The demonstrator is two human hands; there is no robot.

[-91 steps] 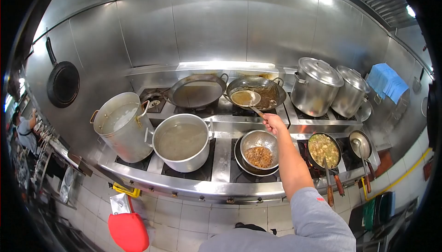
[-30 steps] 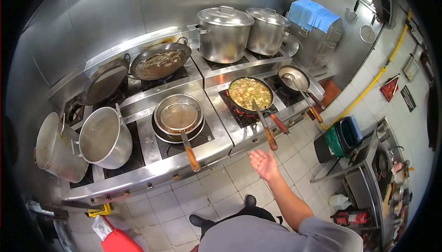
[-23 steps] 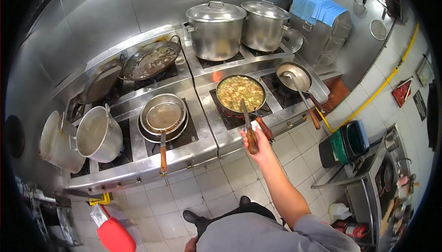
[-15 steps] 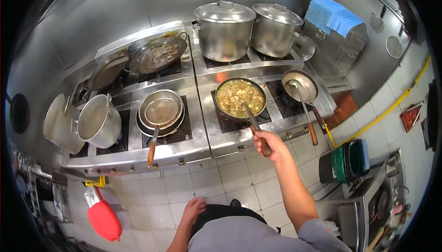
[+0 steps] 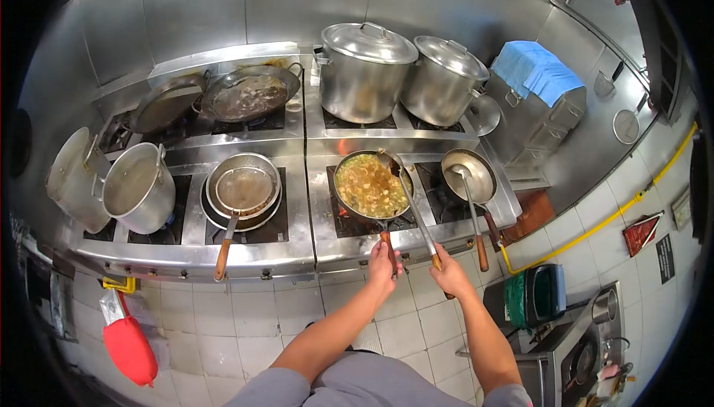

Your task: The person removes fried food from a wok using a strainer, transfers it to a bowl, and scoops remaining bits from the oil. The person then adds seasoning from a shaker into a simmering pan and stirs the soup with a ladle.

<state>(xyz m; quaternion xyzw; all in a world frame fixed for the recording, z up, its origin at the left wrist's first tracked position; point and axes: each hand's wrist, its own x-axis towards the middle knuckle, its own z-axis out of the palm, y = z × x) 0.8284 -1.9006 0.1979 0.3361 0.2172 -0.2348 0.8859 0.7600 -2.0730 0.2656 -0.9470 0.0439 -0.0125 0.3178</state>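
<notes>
My left hand (image 5: 382,267) is closed round the wooden handle of a black frying pan (image 5: 361,217) on the front burner. Chopped yellow-green food (image 5: 368,184) fills the pan. My right hand (image 5: 449,271) grips the wooden-handled end of a long metal ladle (image 5: 416,213), whose dark head rests at the pan's upper right edge. To the right, a smaller pan (image 5: 480,176) holds another ladle. At the left, a strainer with a wooden handle (image 5: 223,258) lies over a metal bowl (image 5: 271,176) that sits in a wider pan.
Two open pots (image 5: 141,197) stand at the left. Behind are two woks (image 5: 249,98) and two lidded stockpots (image 5: 364,83). Blue cloths (image 5: 537,72) hang over a metal box at the right. Below are a bin (image 5: 549,295) and a yellow pipe (image 5: 595,232). A red object (image 5: 130,351) is low left.
My right hand has left the wok, where it held the strainer, and taken the ladle, whose head has risen to the pan's edge. My left hand has come up from my side onto the pan's handle.
</notes>
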